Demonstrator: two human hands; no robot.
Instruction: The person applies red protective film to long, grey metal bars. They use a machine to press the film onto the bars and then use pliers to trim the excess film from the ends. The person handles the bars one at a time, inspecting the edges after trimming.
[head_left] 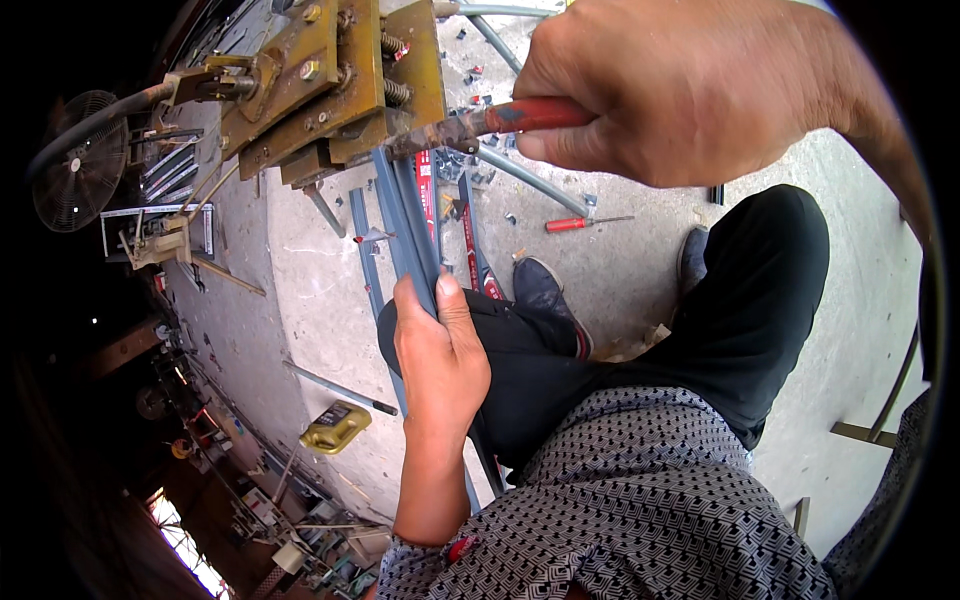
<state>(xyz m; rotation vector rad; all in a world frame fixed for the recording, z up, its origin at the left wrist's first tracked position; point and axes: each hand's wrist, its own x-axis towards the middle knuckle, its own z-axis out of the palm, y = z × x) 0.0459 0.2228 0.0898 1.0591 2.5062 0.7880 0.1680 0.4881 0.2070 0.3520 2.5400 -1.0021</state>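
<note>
My left hand (440,365) is closed round a long grey metal profile (403,215) that slopes up and away from me. The far end of the profile goes under a yellow-brown press (330,85) built of stacked plates, bolts and springs; its tip is hidden there. In my right hand (670,90) is a red-handled lever (540,114), whose rusty metal end meets the right side of the press. My fingers wrap the red grip, with the thumb below it.
A red screwdriver (568,225) lies on the concrete floor among small dark offcuts. More grey profiles (366,250) rest beside the held one. At left are a gold oil jug (335,428), a metal rod (340,388) and a large fan (80,160). My shoe (545,295) is below.
</note>
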